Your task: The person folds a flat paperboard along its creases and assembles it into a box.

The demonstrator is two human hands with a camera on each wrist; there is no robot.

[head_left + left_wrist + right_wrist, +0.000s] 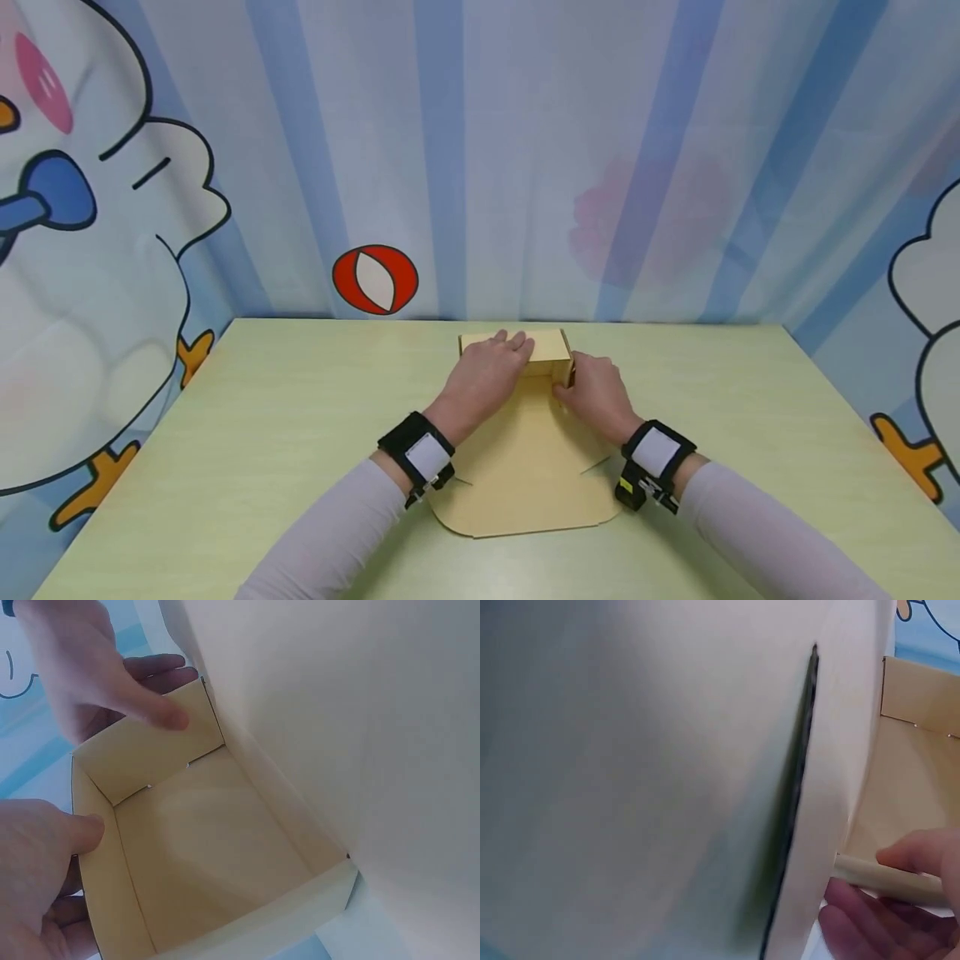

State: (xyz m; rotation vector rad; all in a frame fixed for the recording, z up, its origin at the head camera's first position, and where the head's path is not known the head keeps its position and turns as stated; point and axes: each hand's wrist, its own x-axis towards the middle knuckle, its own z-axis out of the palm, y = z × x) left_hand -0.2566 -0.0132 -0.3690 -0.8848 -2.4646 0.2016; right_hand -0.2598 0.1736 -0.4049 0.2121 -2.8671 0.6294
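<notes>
While the left hand (491, 375) pinches the top wall (551, 346) of the cardboard box (217, 832) and the right hand (597, 398) its right wall (154, 754), the long flap (532, 467) stretches toward the person (337, 533).

Cardboard box (549, 346), plain tan, partly folded, near the far edge of the surface (300, 400), roughly mid-width. Tray part stands on its side, opening toward the near edge of the surface. Bottom panel (202, 840) and raised walls show inside; one side wall (150, 750) sits square, small notches along its lower edge. Opposite wall also up. Large flap (532, 483) unfolded, runs from the tray's lower edge toward the near edge of the surface, widening, rounded corners at its end. Two angled slits (596, 466), one per side of flap; right one gapes, dark. Cannot tell if flap lies fully flat on the surface.
</notes>
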